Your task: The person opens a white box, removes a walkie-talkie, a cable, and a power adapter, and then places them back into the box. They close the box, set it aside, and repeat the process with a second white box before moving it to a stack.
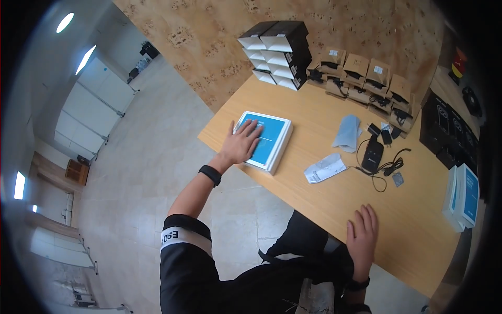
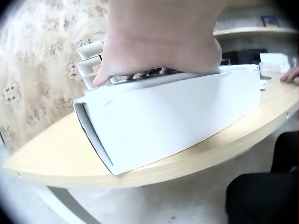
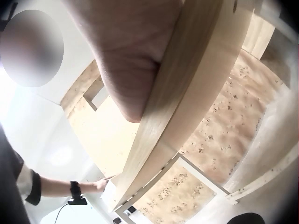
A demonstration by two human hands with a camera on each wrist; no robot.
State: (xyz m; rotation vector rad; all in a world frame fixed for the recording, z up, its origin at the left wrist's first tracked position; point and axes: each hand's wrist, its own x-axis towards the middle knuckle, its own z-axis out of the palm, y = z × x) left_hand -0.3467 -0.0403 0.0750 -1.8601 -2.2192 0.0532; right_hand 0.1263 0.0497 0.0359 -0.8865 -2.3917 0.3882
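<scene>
My left hand [image 1: 242, 143] rests flat on a white box with a blue top [image 1: 269, 137], its fingers spread over the blue face. The box lies near the table's left end, and the left wrist view shows its white side [image 2: 173, 116] under the palm. At the table's front edge my right hand [image 1: 362, 230] lies with fingers straight, holding nothing. Ahead of it are a black device [image 1: 373, 155] with coiled cable, a white printed packet [image 1: 324, 168] and a pale blue-grey sleeve [image 1: 346, 133].
Black-and-white boxes [image 1: 277, 55] stand stacked at the back of the table [image 1: 303, 201]. Several brown cardboard boxes [image 1: 355, 70] with black cables stand to their right. Black boxes [image 1: 449, 128] and more blue-and-white boxes [image 1: 465, 196] occupy the right end.
</scene>
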